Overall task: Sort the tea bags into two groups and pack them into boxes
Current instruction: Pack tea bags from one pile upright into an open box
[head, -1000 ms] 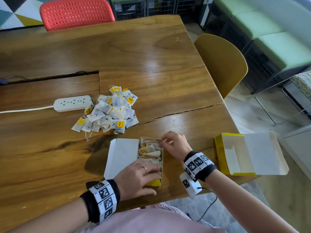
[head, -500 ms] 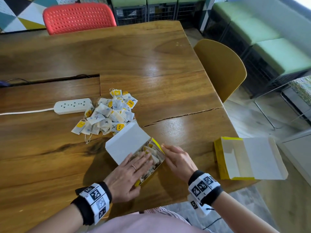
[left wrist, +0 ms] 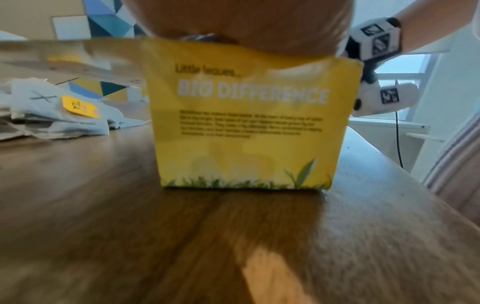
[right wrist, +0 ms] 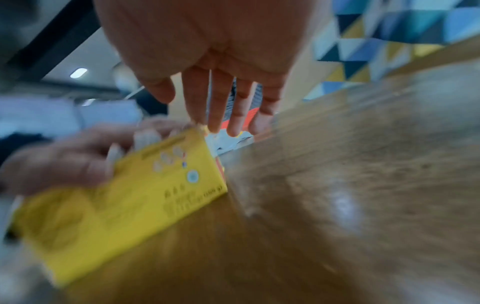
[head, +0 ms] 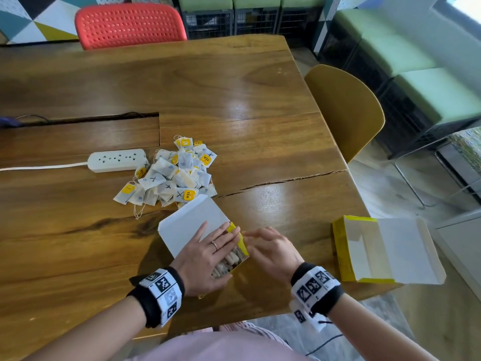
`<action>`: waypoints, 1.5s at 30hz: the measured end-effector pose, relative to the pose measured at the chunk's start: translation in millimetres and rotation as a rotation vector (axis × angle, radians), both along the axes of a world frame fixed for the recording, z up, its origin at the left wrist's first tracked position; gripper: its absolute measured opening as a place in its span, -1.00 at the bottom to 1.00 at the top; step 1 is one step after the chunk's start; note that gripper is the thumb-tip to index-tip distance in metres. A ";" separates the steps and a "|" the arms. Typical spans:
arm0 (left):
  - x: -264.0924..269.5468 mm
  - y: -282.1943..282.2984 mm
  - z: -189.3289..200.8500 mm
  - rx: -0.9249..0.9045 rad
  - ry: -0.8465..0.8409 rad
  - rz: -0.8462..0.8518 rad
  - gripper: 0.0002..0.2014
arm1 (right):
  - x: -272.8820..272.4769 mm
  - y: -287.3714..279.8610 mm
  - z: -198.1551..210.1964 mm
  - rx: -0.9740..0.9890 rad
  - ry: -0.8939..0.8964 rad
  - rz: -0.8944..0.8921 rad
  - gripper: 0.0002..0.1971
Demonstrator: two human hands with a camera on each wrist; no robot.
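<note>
- Tea bags [head: 229,259] fill the yellow box [head: 240,250] at the table's [head: 78,243] near edge, packed in a row.
- Left hand [head: 205,259] lies flat on them with fingers straight, seemingly pressing them down so the white lid [head: 190,225] can fold over.
- Right hand [head: 270,252], fingers extended and holding nothing, touches the box's side, likely to steady it.
- Loose heap [head: 174,175] waits just beyond the lid, beside the power strip [head: 117,160].
- Second box [head: 385,251] lies open and empty to the right, presumably for the other group.

Right hand [right wrist: 207,47], fingers straight, beside blurred yellow box [right wrist: 124,201].
</note>
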State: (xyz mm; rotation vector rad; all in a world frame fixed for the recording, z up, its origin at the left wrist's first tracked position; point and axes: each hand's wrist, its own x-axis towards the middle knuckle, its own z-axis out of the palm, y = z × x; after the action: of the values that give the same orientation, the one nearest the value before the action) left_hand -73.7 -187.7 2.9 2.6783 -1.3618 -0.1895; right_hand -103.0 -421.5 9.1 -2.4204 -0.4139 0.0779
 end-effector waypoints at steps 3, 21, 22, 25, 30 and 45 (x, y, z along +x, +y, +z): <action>1.7 2.2 -3.4 0.057 -0.080 -0.005 -0.34 | 20.7 -0.6 7.4 0.156 0.188 -0.140 -0.75; -37.8 51.9 3.2 -0.226 -0.057 0.290 -0.41 | 5.8 64.1 31.7 -0.312 0.243 0.141 -0.78; -38.5 51.1 2.7 -0.213 -0.048 0.287 -0.39 | 7.0 71.7 31.5 -0.367 0.283 0.120 -0.82; -36.8 46.4 8.3 -0.244 -0.010 0.309 -0.41 | 15.0 85.2 30.9 -0.435 0.320 0.073 -0.85; -7.8 31.8 22.7 -0.228 -0.002 0.197 -0.63 | 13.6 88.0 36.0 -0.461 0.328 0.077 -0.92; 33.9 17.3 38.3 0.130 -0.185 -0.057 -0.77 | 7.7 82.3 35.7 -0.354 0.395 -0.060 -0.54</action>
State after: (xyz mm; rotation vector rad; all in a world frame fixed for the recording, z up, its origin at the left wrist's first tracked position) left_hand -39.8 -170.5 41.2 2.8258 -1.5292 -0.0370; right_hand -95.3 -339.2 44.8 -2.6726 -0.1535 0.6387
